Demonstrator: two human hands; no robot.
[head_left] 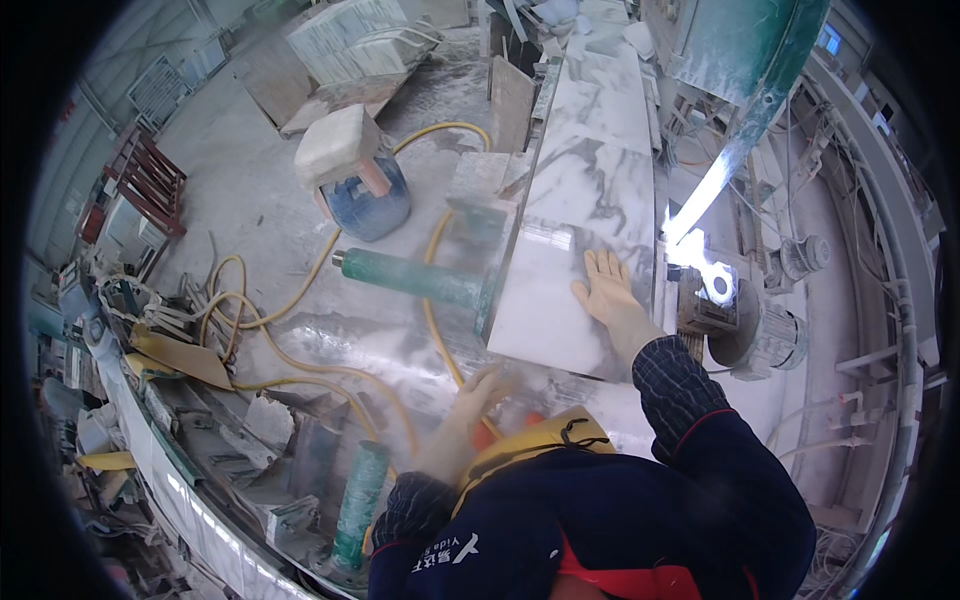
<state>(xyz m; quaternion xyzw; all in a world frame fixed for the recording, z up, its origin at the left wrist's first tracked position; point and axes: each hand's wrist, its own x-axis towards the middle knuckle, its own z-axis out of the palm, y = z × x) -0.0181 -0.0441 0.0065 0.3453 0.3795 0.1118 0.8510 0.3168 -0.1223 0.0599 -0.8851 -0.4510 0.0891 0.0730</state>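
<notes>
A white marble slab [547, 290] with grey veining lies flat at the near end of a long line of marble pieces [598, 130]. My right hand [606, 290], in a pale rubber glove, rests on its upper face, fingers stretched forward and the palm down. My left hand [468, 410], gloved alike, hangs in front of my yellow apron [540, 445], apart from the slab's near left corner. Its fingers are blurred, so their closure and any small thing in them do not show. Dark patterned sleeve cuffs cover both wrists.
A green roller [415, 278] juts out left of the slab. Yellow hose [290, 360] loops across the wet floor near a blue drum [368, 200] with a white block [338, 145] on top. At right stand a motor [775, 338] and a green machine column [735, 160]. Stone scraps lie lower left.
</notes>
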